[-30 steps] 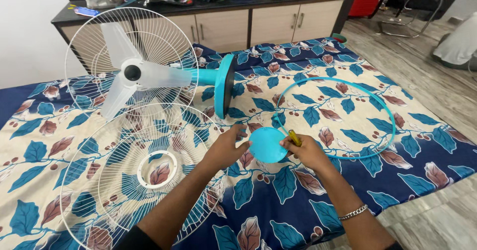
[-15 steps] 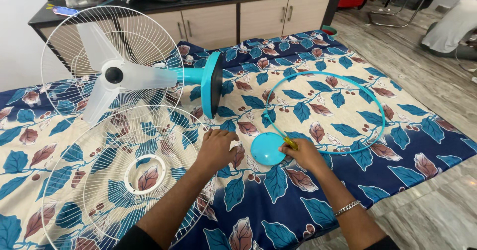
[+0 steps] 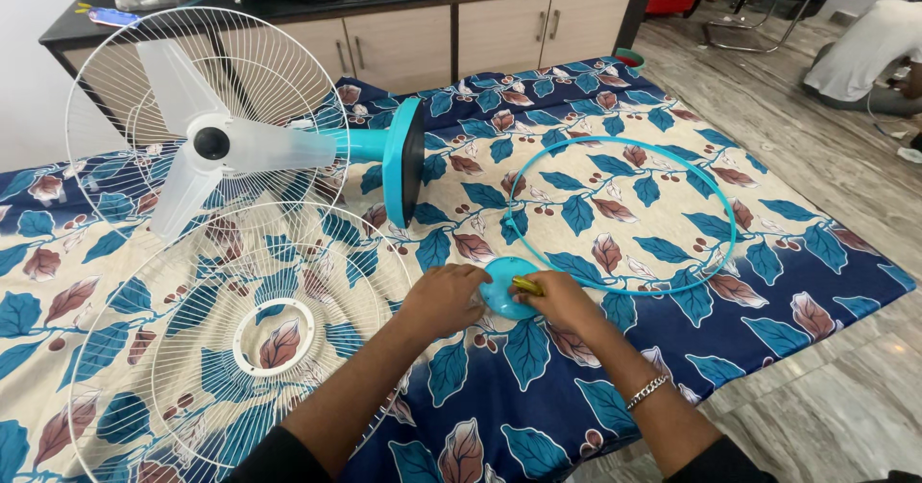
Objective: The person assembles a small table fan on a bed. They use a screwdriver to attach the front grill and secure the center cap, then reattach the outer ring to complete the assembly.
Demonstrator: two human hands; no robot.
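Near the bed's front edge: left hand (image 3: 444, 298) pressed half-curled on a turquoise disc (image 3: 501, 287), right hand (image 3: 560, 299) pinched shut on a yellow tool (image 3: 526, 286). Might have slipped, gouging plastic. Beyond: loose white grille (image 3: 240, 339), turquoise ring (image 3: 620, 216).

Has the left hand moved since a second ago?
Yes. The left hand has shifted right, off the white grille, onto the small teal disc.

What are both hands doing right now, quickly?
Left hand: curled, touching the round blue cap.
Right hand: closed on a yellow tool against the cap.
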